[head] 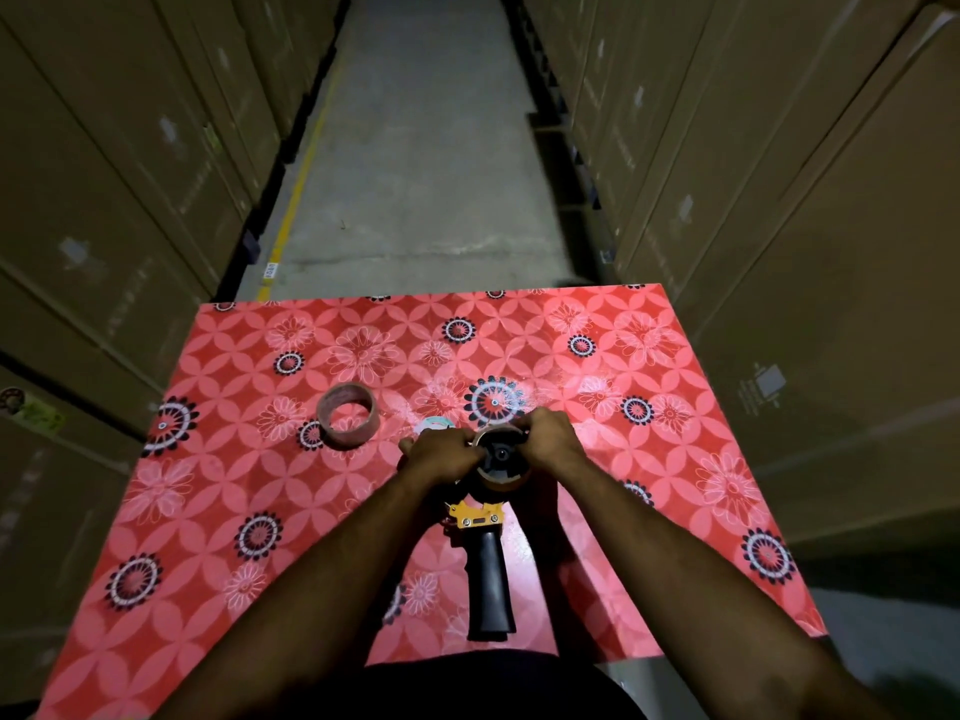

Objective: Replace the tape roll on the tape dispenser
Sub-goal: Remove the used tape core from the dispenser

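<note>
The tape dispenser (485, 574) lies on the red flowered table (218, 511), its black handle pointing toward me and its yellow frame just above the handle. A brown tape roll (501, 478) sits around the dispenser's black hub. My left hand (441, 454) grips the left side of that roll and the dispenser head. My right hand (550, 441) holds the roll's right and top edge. An empty-looking cardboard tape core (347, 415) stands apart on the table, to the left of my hands. Something small and pale (435, 423) peeks out behind my left hand.
Tall stacks of cardboard boxes (130, 174) wall in the aisle on both sides. A concrete floor (426, 148) with a yellow line runs beyond the table's far edge. The table's right edge (748, 459) lies close to the right stack.
</note>
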A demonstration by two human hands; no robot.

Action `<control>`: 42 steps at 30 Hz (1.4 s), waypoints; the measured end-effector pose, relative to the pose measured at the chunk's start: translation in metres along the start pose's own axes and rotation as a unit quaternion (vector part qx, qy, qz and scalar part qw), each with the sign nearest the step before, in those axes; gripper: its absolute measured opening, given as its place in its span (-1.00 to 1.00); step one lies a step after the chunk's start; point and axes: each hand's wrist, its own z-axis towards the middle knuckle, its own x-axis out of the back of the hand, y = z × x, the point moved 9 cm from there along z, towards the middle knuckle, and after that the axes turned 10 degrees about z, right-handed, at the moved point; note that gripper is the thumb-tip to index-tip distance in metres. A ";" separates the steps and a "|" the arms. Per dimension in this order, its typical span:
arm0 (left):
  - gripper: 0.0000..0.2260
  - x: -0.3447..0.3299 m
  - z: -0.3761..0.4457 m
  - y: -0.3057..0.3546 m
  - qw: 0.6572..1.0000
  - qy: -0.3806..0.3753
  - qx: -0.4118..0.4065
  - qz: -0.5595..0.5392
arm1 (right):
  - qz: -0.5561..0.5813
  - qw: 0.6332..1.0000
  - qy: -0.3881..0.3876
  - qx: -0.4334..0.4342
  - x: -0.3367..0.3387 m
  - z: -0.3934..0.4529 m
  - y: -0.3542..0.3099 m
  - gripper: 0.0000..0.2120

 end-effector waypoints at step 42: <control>-0.54 -0.042 0.030 -0.022 0.907 -0.141 0.059 -0.394 | 0.033 0.994 -0.076 0.068 -0.025 -0.045 -0.006 -0.03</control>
